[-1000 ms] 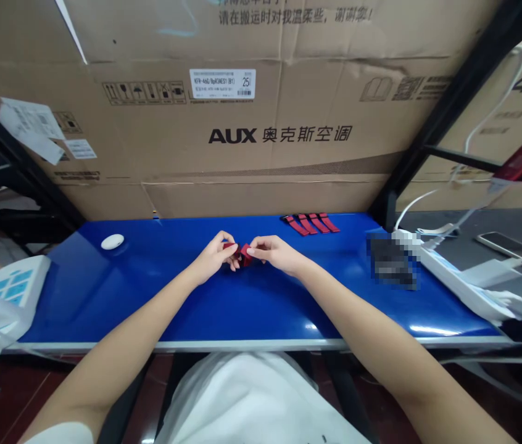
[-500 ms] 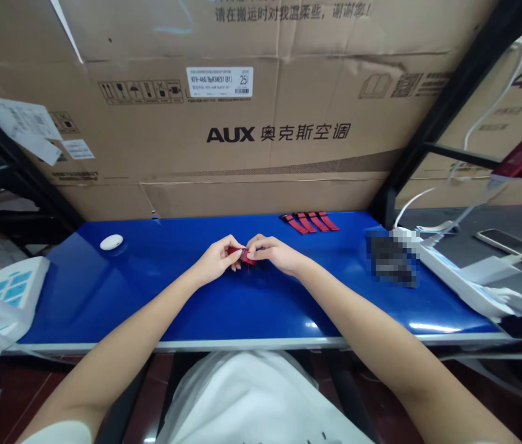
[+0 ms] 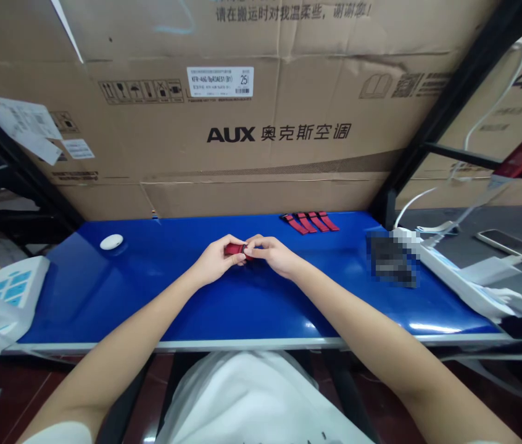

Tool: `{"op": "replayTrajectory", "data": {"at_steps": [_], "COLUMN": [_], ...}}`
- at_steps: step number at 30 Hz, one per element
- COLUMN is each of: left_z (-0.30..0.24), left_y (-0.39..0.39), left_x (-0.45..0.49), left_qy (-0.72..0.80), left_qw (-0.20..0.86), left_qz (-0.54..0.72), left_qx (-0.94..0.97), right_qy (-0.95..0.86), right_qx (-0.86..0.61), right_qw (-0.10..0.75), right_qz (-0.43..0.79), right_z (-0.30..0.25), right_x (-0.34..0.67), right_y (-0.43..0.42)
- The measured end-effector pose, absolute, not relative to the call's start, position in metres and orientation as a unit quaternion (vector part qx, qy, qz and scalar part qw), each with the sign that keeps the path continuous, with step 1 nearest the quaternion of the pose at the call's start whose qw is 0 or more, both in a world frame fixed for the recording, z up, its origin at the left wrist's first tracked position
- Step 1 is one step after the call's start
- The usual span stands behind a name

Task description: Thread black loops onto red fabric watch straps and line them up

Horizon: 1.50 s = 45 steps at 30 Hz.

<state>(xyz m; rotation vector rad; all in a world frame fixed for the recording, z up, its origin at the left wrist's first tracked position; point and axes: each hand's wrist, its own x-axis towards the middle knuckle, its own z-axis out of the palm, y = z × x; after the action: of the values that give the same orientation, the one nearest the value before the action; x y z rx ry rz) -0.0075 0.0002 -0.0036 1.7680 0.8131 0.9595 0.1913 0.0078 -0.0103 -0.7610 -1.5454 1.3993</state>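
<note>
Red strap (image 3: 234,249), narrow, dark at its visible right end, partly covered, pinched in both hands (image 3: 215,262)

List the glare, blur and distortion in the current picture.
Head view: white glare on the table, brightest at its front right; head view: smallest print on the label too soft to read; head view: fine detail lost on the held strap; head view: dark item pixelated at right; head view: the right post leans, perhaps from wide-lens distortion.
</note>
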Motion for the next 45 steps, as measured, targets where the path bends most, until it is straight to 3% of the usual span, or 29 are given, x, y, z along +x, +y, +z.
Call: {"op": "replayTrajectory", "data": {"at_steps": [8, 15, 18, 21, 27, 45], "left_z": [0.002, 0.001, 0.004, 0.006, 0.003, 0.0], "left_y": [-0.003, -0.003, -0.003, -0.002, -0.002, 0.003], "left_x": [-0.007, -0.005, -0.004, -0.003, -0.003, -0.006], "left_qy": [0.342, 0.352, 0.37, 0.395, 0.38, 0.405], "left_qw": [0.488, 0.344, 0.294, 0.349, 0.434, 0.455], "left_qz": [0.402, 0.411, 0.432, 0.46, 0.476, 0.487], "left_qx": [0.695, 0.767, 0.768, 0.715, 0.664, 0.626], "right_qy": [-0.617, -0.598, -0.614, -0.679, -0.783, -0.835], "right_qx": [-0.296, -0.327, -0.345, -0.324, -0.333, -0.349], "right_qw": [0.451, 0.419, 0.451, 0.482, 0.444, 0.414], "right_qz": [0.572, 0.6, 0.548, 0.449, 0.281, 0.098], "right_z": [-0.01, -0.014, -0.013, -0.008, 0.0, -0.005], "right_x": [0.193, 0.189, 0.19, 0.192, 0.191, 0.191], "right_y": [0.01, 0.01, 0.011, 0.01, 0.0, 0.003]}}
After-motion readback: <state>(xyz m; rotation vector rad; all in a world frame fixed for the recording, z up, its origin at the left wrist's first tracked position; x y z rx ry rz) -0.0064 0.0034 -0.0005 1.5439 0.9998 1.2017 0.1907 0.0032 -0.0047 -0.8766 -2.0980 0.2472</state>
